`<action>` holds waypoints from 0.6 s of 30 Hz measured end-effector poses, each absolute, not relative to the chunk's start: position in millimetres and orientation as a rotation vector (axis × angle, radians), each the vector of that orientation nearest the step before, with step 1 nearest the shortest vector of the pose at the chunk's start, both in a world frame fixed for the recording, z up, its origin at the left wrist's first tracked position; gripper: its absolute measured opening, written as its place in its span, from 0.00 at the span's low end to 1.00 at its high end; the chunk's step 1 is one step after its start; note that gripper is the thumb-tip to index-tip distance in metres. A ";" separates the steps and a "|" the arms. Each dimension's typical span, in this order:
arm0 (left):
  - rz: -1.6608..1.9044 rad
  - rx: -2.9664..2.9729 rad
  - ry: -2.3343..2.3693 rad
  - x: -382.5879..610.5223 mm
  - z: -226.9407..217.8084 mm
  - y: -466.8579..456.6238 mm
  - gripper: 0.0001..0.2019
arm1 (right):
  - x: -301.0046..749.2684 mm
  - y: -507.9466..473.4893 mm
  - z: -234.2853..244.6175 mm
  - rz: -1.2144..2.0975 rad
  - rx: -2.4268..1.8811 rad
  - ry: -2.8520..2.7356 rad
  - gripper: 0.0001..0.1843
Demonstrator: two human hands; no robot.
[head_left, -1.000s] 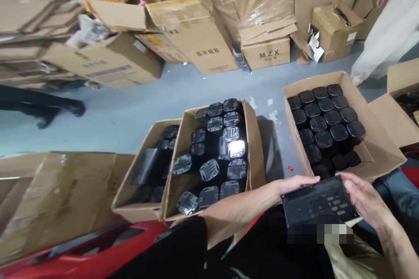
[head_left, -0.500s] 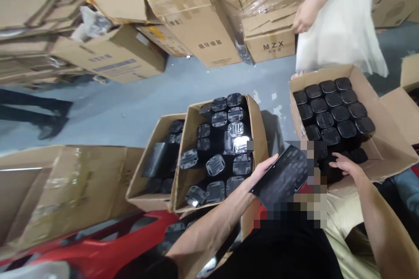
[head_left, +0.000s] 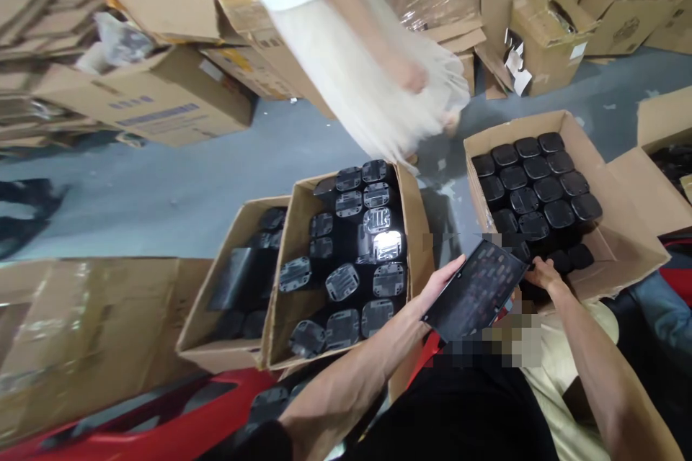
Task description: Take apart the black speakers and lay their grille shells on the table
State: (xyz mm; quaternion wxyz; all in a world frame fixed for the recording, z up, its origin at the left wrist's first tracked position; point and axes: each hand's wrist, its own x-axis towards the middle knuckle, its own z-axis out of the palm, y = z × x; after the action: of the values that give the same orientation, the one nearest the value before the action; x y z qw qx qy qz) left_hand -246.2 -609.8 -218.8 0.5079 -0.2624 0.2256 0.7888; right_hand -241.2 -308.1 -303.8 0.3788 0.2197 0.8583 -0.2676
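My left hand (head_left: pixel 439 287) grips the left side of a black rectangular plastic case (head_left: pixel 476 292), its thumb along the upper edge. The case is tilted in front of my body, and its broad face has a mottled pattern. My right hand (head_left: pixel 543 275) is at the right end of the case, fingers bent and drawn together against its corner; the fingertips are partly hidden. Just beyond that hand, an open carton (head_left: pixel 627 248) holds rows of black pieces (head_left: pixel 548 189) with rounded-square ends. Left of my left hand, another carton (head_left: pixel 420 220) holds similar pieces (head_left: pixel 343 282) with ribbed ends.
A third carton (head_left: pixel 187 335) with black pieces adjoins on the left. Red framework (head_left: pixel 216 403) is below it. A person in a white skirt (head_left: pixel 351 79) is beyond the cartons. Stacked cardboard boxes (head_left: pixel 178 97) line the back; another person's legs (head_left: pixel 24 212) are at far left.
My right hand has moved left to the corner of the case, and its spread fingers have closed. The person in white has moved left across the view. The camera view has shifted slightly.
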 end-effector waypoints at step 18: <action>1.580 -0.507 0.496 -263.8 -183.2 -511.2 0.27 | 25.6 -254.0 -12.7 -2.596 1.993 2.295 0.39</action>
State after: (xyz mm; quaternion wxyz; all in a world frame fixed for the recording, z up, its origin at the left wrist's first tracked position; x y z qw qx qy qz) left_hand -263.8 -511.2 -183.2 0.6478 -0.2231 0.2183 0.6950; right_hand 25.6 -254.0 -12.7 -0.4149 0.4538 0.5223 -0.5909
